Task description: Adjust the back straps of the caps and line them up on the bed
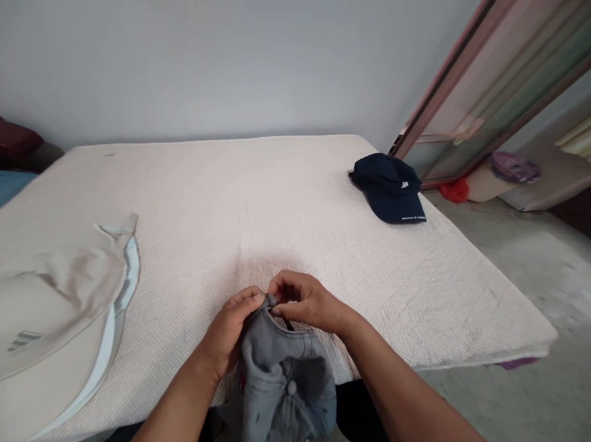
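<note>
The left hand [229,326] and right hand [305,302] pinch the back strap [271,302] of a grey cap [286,395], fingertips close together. The cap hangs over the near edge of a white mattress [255,217]. If either pinch slips, its weight could drag it down to the floor. A beige cap [46,323] lies left; a navy cap [388,187] sits far right.
</note>
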`<state>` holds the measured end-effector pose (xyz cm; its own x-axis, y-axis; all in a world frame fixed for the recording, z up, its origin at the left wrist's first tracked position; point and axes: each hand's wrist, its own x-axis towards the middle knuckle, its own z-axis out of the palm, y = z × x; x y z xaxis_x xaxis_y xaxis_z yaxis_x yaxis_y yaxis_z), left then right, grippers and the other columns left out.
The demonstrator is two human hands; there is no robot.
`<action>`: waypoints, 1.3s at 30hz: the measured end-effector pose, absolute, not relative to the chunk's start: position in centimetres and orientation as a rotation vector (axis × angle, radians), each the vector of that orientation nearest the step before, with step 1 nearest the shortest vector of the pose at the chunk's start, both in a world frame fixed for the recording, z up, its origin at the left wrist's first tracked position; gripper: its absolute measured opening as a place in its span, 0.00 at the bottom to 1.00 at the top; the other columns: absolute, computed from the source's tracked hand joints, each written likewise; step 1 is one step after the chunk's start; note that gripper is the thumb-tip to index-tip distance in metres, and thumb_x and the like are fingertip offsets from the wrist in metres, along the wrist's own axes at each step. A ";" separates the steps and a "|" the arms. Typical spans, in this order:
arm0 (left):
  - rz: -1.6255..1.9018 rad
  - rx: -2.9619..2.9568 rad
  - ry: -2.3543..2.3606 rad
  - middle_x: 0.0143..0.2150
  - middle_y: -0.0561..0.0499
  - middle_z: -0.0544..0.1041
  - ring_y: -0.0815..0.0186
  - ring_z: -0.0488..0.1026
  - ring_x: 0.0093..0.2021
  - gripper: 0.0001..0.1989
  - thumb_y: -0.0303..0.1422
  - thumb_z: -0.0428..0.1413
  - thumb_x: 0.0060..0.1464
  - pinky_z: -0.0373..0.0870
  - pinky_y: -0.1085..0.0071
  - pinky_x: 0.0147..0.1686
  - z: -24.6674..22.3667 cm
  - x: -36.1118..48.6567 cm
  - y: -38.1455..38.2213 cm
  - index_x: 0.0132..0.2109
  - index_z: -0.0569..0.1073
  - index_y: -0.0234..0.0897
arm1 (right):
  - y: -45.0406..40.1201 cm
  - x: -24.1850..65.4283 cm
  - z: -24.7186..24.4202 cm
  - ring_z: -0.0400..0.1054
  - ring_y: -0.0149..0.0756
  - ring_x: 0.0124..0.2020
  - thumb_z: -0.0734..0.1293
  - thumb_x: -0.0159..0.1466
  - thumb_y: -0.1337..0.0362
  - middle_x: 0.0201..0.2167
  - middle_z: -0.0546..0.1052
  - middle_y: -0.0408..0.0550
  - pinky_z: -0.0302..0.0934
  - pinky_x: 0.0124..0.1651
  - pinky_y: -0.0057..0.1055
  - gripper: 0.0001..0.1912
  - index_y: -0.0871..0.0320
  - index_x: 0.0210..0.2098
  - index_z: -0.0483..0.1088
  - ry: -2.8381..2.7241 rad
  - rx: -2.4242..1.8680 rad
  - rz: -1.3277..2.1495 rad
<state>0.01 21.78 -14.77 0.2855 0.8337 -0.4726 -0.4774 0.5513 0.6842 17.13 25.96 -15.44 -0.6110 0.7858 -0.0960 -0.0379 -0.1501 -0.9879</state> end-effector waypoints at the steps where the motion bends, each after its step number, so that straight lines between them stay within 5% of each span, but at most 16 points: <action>1: 0.914 0.463 0.912 0.25 0.54 0.72 0.71 0.68 0.24 0.08 0.33 0.61 0.49 0.63 0.75 0.27 -14.7 -0.1 21.8 0.28 0.71 0.35 | 26.0 17.2 -15.3 0.60 0.27 0.27 0.72 0.53 0.64 0.27 0.67 0.39 0.55 0.30 0.26 0.12 0.58 0.34 0.67 -1.520 -0.841 1.838; 10: 0.854 0.659 1.003 0.24 0.53 0.73 0.72 0.67 0.23 0.10 0.38 0.61 0.50 0.63 0.76 0.26 -14.5 -0.5 21.9 0.31 0.74 0.34 | 26.2 17.8 -15.6 0.62 0.26 0.24 0.74 0.50 0.65 0.25 0.69 0.39 0.57 0.27 0.24 0.15 0.59 0.34 0.67 -1.348 -0.793 2.083; 17: 0.769 0.786 0.982 0.31 0.51 0.75 0.70 0.69 0.29 0.08 0.33 0.63 0.48 0.63 0.75 0.30 -14.2 -1.3 22.0 0.36 0.76 0.35 | 26.1 18.4 -14.9 0.52 0.21 0.16 0.71 0.52 0.66 0.20 0.65 0.35 0.46 0.18 0.21 0.12 0.58 0.34 0.67 -1.144 -0.760 2.140; 27: 0.805 0.828 1.051 0.26 0.55 0.72 0.72 0.65 0.24 0.04 0.31 0.61 0.47 0.59 0.76 0.25 -14.3 -1.1 22.2 0.32 0.74 0.36 | 26.0 17.2 -14.7 0.44 0.18 0.14 0.71 0.50 0.67 0.18 0.61 0.33 0.37 0.17 0.21 0.11 0.58 0.30 0.65 -0.920 -0.872 2.063; 35: 0.779 0.609 0.896 0.23 0.52 0.73 0.74 0.66 0.21 0.08 0.34 0.60 0.50 0.60 0.78 0.23 -14.6 -0.4 21.9 0.30 0.75 0.32 | 26.4 16.8 -15.0 0.48 0.18 0.13 0.74 0.51 0.65 0.17 0.63 0.34 0.38 0.17 0.20 0.12 0.59 0.30 0.66 -0.886 -0.859 2.100; 39: 0.969 0.220 0.904 0.22 0.53 0.74 0.72 0.69 0.22 0.08 0.33 0.59 0.52 0.67 0.77 0.25 -14.1 -1.6 22.9 0.28 0.74 0.33 | 26.1 16.5 -15.0 0.60 0.23 0.18 0.73 0.53 0.62 0.20 0.69 0.38 0.52 0.22 0.22 0.11 0.60 0.31 0.68 -0.845 -0.850 2.136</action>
<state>-1.62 22.87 -14.07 0.2463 0.7880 -0.5643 -0.6175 0.5764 0.5353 16.46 26.13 -14.96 -0.5564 0.7688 -0.3152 -0.3450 -0.5588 -0.7542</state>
